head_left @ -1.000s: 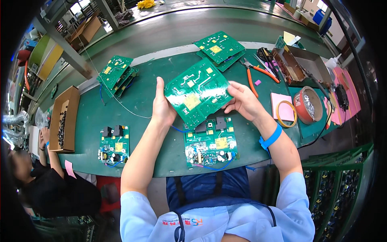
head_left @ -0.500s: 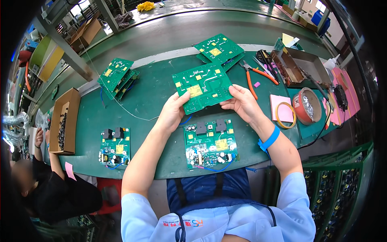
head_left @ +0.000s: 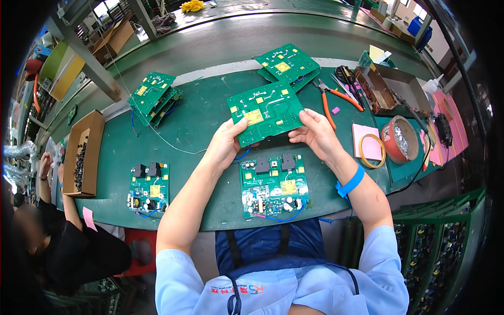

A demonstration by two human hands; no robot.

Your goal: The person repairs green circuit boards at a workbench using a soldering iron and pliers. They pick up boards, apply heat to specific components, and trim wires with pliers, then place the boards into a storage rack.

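Observation:
Between my two hands I hold up a green circuit board [head_left: 273,113], its solder side with yellow patches facing me. My left hand [head_left: 229,137] pinches its lower left corner, thumb on top. The right edge is gripped by my right hand [head_left: 314,129], with the thumb on the face and the fingers curled below. Beneath, nearest me, lies another circuit board [head_left: 274,186], component side up with black relays, capacitors and a blue wire. A smaller-looking similar board [head_left: 149,188] rests to the left. Behind the held one, stacked boards [head_left: 287,62] sit solder side up.
Another board stack [head_left: 152,97] stands back left, beside a cardboard box [head_left: 88,152] of small black parts. To the right are orange-handled cutters [head_left: 344,98], a yellow tape roll [head_left: 372,150], a red tub [head_left: 400,137] and a metal tray [head_left: 401,90]. A co-worker [head_left: 73,236] sits at far left.
The held board has stayed nearly in place, tilted slightly farther back. At far left, the co-worker's hand has risen a little.

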